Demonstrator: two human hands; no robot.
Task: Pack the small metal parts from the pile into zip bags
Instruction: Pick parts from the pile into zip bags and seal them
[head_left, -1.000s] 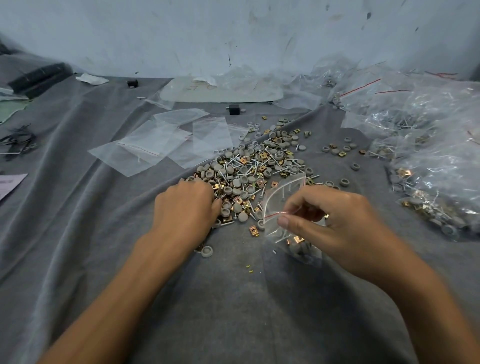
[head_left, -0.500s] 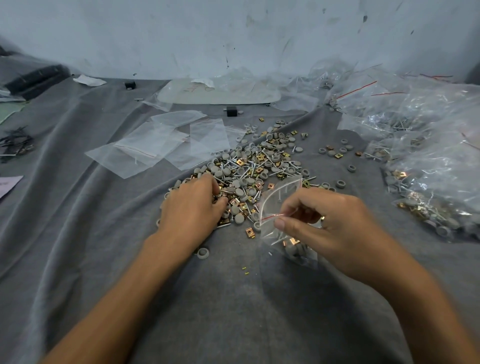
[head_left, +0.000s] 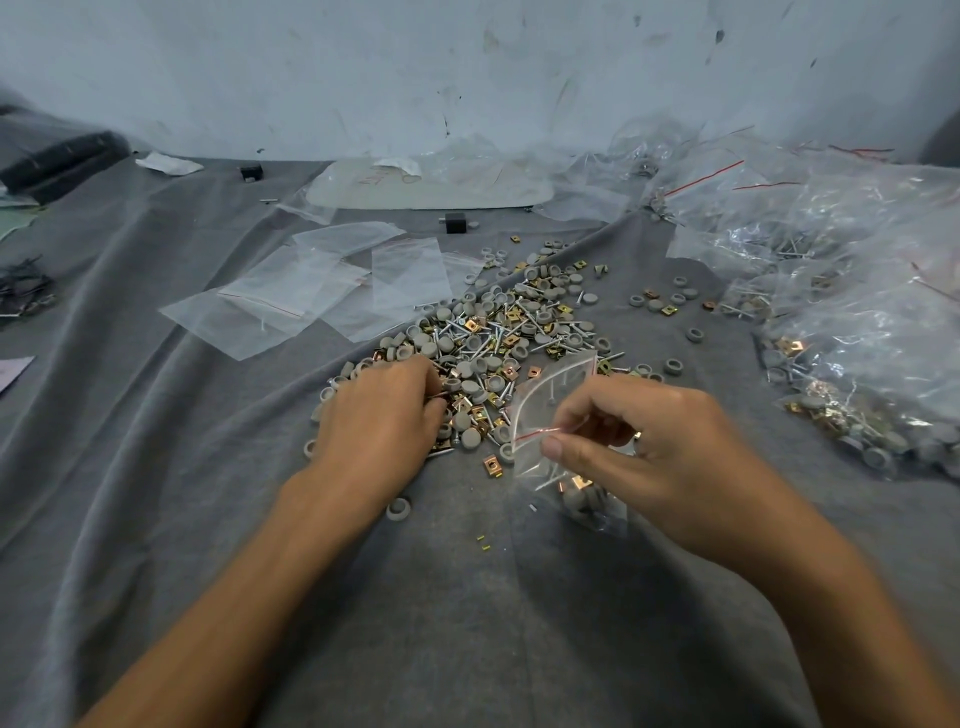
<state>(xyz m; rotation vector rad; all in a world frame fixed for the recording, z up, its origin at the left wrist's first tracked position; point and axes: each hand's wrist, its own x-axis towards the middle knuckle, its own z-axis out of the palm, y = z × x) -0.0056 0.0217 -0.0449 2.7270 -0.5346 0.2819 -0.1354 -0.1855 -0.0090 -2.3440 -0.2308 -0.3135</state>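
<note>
Work surface: a wrinkled grey fabric sheet (head_left: 467, 597) that fills the frame up to the wall.

At centre lies a loose pile of grey round caps, silver screws and brass square clips (head_left: 509, 332). Flat empty clear plastic zip bags (head_left: 311, 291) overlap at centre left, touching the pile's edge. Clear bags filled with the same parts (head_left: 857, 322) are heaped at right.

A small black block (head_left: 455, 222) and a pale flat oval board (head_left: 431, 184) sit at upper centre. A white paper scrap (head_left: 169, 163) lies at upper left. One stray grey ring cap (head_left: 398, 509) lies below the pile.
</note>
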